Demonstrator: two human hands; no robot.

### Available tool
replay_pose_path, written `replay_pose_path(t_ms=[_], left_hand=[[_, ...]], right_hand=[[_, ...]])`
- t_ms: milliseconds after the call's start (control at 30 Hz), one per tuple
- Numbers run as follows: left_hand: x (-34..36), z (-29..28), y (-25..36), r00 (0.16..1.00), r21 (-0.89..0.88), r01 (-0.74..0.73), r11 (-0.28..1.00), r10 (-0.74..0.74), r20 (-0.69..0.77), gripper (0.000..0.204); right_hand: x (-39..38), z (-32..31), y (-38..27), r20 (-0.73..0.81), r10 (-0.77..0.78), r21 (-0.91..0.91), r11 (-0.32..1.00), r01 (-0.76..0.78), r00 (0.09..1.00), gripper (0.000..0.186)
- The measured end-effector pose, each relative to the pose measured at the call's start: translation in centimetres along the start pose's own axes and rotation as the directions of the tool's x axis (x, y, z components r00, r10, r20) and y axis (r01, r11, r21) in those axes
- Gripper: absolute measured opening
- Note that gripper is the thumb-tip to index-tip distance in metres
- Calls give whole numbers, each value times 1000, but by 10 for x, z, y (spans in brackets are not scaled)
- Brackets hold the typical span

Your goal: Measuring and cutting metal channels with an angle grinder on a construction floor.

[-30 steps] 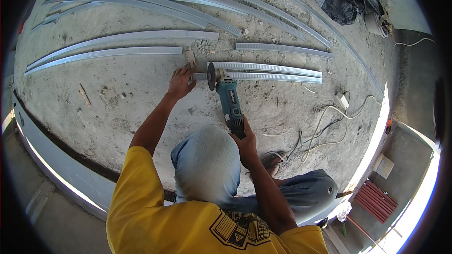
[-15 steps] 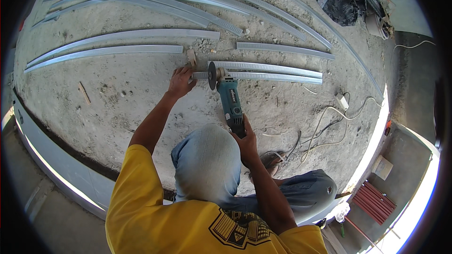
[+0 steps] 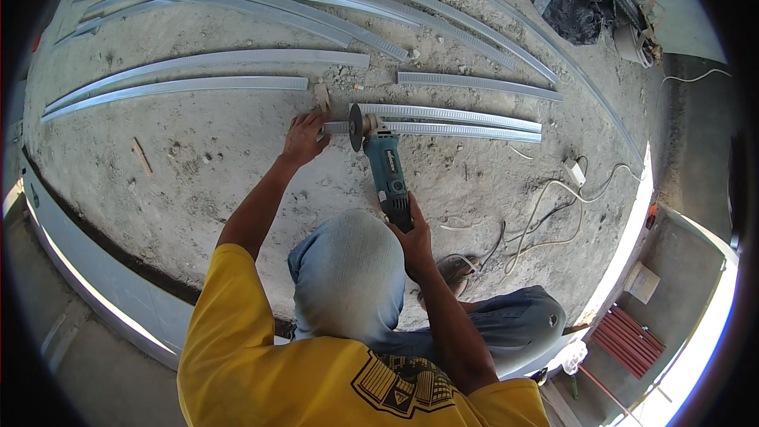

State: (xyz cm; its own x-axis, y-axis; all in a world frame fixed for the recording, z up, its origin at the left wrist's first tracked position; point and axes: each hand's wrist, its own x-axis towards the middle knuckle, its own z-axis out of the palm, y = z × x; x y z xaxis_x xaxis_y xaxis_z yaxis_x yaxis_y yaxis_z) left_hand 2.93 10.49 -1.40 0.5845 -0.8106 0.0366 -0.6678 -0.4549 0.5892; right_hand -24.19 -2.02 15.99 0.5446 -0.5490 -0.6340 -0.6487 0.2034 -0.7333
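My right hand (image 3: 413, 237) is wrapped round the rear body of a teal and black angle grinder (image 3: 387, 170). Its dark cutting disc (image 3: 356, 128) stands on edge across a silver metal channel (image 3: 466, 132), near that piece's left end; whether it spins I cannot tell. Left of the disc, my left hand (image 3: 303, 140) has its fingers closed over the channel's short end. Just behind lies a second metal channel (image 3: 458, 115), almost parallel. A small wooden block (image 3: 322, 97) rests on the ground beyond my left fingertips.
More metal channels (image 3: 261, 56) lie across the rough concrete floor (image 3: 237, 190), ahead and to the left. One shorter channel (image 3: 482, 85) is farther off. At right, a pale cable (image 3: 545, 243) loops near a white plug box (image 3: 574, 172). Black plastic bags (image 3: 573, 8) sit far right.
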Motion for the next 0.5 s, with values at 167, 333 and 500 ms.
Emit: replay_pose_path(t_ms=[167,333,500], left_hand=[[1,0,0,1000,2,1,1000,-1,1,45],[1,-1,1,1000,5,5,1000,-5,4,45],[2,-2,4,1000,7,-1,1000,1,26,45]], right_hand=[[0,0,0,7,9,21,1000,-10,1000,83],[0,0,0,2,19,4,1000,-19,1000,83],[1,-1,-1,-23,-58,-48,997,57,998,82]])
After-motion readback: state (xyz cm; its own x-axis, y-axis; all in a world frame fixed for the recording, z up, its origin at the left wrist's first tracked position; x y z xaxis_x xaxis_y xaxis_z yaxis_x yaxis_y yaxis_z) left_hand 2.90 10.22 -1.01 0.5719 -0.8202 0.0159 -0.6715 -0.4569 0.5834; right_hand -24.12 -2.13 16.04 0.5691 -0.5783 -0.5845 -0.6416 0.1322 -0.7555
